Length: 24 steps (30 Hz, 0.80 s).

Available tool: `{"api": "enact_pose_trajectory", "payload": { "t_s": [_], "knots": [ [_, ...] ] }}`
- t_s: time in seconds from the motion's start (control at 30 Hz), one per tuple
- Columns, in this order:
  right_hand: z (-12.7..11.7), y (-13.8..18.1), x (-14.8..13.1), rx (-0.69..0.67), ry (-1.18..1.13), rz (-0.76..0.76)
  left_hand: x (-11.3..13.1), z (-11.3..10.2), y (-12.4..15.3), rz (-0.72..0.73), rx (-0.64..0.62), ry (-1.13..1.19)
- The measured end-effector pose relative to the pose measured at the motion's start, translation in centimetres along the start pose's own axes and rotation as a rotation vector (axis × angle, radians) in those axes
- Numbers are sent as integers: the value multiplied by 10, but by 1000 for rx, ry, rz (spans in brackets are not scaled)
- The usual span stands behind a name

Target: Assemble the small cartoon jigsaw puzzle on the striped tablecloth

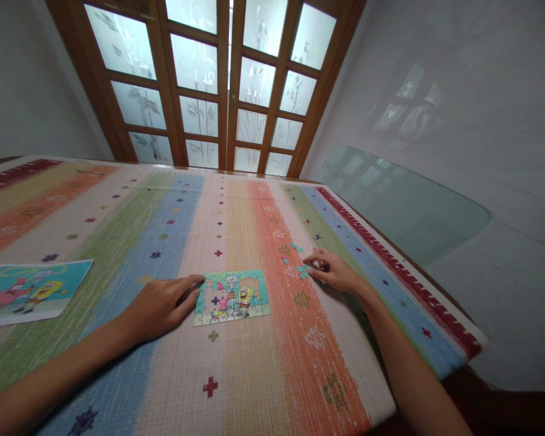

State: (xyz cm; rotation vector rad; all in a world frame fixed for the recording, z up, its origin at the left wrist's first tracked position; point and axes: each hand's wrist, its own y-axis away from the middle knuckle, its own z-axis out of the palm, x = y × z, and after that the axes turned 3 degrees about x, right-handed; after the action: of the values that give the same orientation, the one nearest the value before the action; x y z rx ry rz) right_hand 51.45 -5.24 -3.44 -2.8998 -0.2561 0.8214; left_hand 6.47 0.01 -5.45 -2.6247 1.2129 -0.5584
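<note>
A partly assembled jigsaw puzzle (245,310) lies flat on the tablecloth, showing cartoon characters on a teal background. Gaps inside it let the cloth show through. My left hand (166,303) rests palm down with its fingers stretched out, the fingertips touching the puzzle's upper left edge. To the right of the puzzle, my right hand (333,275) has thumb and index finger closed at a small teal puzzle piece (302,271). More loose pieces (296,247) lie just beyond those fingertips, one of them pinkish.
A printed reference picture (31,290) of the same cartoon lies at the left. The striped tablecloth (172,375) covers the table, its right edge hanging over near my right forearm. Wooden doors with frosted panes (200,115) stand behind, and a pale wall (436,109) is at the right.
</note>
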Motion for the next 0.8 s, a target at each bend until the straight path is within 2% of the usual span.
{"api": "enact_pose_trajectory", "payload": {
  "t_s": [0.2, 0.47, 0.63, 0.8],
  "knots": [
    [-1, 0, 2, -22, 5, -15, 0, -1, 0, -25, -4, 17],
    [-2, 1, 1, -23, -41, -10, -11, 14, 4, -6, 51, 3],
    [-6, 1, 0, -37, -45, -21, -10, 14, 4, -11, 55, 8],
    [-5, 0, -1, 1, 7, -39, -11, 14, 4, -10, 52, 6]
  ]
}}
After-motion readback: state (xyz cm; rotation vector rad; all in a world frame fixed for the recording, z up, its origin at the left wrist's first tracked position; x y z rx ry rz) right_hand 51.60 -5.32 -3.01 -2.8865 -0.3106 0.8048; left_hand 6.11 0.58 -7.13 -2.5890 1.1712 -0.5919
